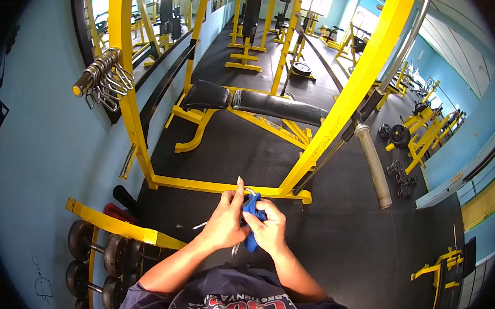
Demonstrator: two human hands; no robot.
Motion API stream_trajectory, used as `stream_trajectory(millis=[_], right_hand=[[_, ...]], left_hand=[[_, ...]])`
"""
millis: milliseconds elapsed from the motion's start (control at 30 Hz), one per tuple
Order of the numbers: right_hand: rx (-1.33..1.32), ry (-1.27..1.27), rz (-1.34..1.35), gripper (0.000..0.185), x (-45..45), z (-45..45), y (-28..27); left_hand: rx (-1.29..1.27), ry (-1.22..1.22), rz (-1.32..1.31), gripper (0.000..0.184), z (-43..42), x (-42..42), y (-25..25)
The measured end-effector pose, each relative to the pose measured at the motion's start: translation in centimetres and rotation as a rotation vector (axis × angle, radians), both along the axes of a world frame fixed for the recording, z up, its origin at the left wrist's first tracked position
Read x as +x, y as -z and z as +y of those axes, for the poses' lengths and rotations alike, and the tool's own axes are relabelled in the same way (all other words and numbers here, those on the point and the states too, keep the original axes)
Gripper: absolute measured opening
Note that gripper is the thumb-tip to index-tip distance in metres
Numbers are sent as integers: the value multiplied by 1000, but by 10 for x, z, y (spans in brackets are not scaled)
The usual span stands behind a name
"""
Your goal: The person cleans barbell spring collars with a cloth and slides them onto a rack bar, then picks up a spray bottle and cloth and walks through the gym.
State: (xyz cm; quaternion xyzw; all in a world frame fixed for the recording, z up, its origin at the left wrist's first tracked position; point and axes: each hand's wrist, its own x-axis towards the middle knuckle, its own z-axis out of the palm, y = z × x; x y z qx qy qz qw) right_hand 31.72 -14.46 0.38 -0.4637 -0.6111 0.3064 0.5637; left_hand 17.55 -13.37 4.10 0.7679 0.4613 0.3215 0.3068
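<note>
In front of my body, my left hand (227, 220) is closed around a metal spring collar (249, 190). Its curved wire shows above the fingers, and thin wire ends stick out to the left and below. My right hand (269, 226) presses a crumpled blue cloth (251, 243) against the collar. Both hands meet at the cloth, so the collar's coil is mostly hidden. Up at the left, several similar spring collars (102, 72) hang on a peg of the yellow rack.
Ahead stands the yellow rack frame (217, 186) with a black padded bench (281, 104) inside it. A barbell (374, 162) end juts out at right. Dumbbells (97, 247) sit on a rack at lower left. A blue wall (42, 170) runs along the left.
</note>
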Motion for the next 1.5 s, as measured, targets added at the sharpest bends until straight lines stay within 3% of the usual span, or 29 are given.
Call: stream_trajectory(millis=[67, 133, 167, 267, 333, 400, 467, 533, 567, 633, 667, 733, 833, 867, 967, 1000, 1100, 1200, 1267, 1400, 1500], right_hand=[[-2, 111, 16, 11, -3, 4, 1], [-15, 170, 299, 13, -3, 15, 13], [9, 232, 370, 14, 1, 18, 13], [52, 398, 572, 18, 19, 26, 9], [117, 459, 703, 18, 32, 27, 1], [152, 442, 806, 18, 36, 23, 5], [15, 325, 856, 19, 31, 11, 1], [63, 265, 789, 20, 20, 6, 15], [73, 238, 756, 20, 12, 0, 14], [58, 261, 692, 24, -2, -11, 14], [12, 276, 584, 21, -1, -16, 23], [-86, 150, 669, 15, -3, -30, 28], [-23, 142, 302, 19, 1, -46, 23], [39, 168, 217, 19, 1, -45, 21], [106, 345, 251, 15, -3, -43, 27], [88, 326, 490, 15, -8, -46, 24], [67, 311, 434, 16, 3, -42, 18], [126, 204, 40, 14, 13, -38, 6], [135, 260, -33, 16, 14, -32, 14], [322, 396, -557, 19, 43, -24, 25], [337, 335, -750, 23, 53, -27, 20]], left_hand=[[36, 35, 76, 102, -3, 3, -3], [194, 63, 125, 98, -3, 5, -5], [167, 50, 306, 105, -6, 5, -14], [402, -207, 409, 106, -29, -3, -34], [572, -471, 69, 95, -35, -14, 9], [277, -282, -189, 91, -34, -17, 32], [-630, 117, -842, 76, -24, -8, 53], [-785, 235, -1046, 71, -9, 11, 54], [-568, 169, -1066, 66, -4, 25, 51], [-540, 52, -1216, 38, 0, 36, 43], [-503, 13, -1220, 29, 4, 38, 48], [-404, 27, -1245, 22, 3, 45, 51], [-146, 72, -954, 9, 3, 43, 47], [147, 17, -751, 10, 6, 49, 46], [-48, 99, -917, 16, -2, 53, 40], [-98, 122, -966, 18, -4, 52, 41], [61, 89, -926, 23, -7, 57, 43], [74, 18, -935, 24, -7, 50, 48], [102, -18, -876, 23, -7, 43, 51], [-148, -28, -749, 23, -9, 35, 48], [-362, -8, -519, 17, -2, 24, 35]])
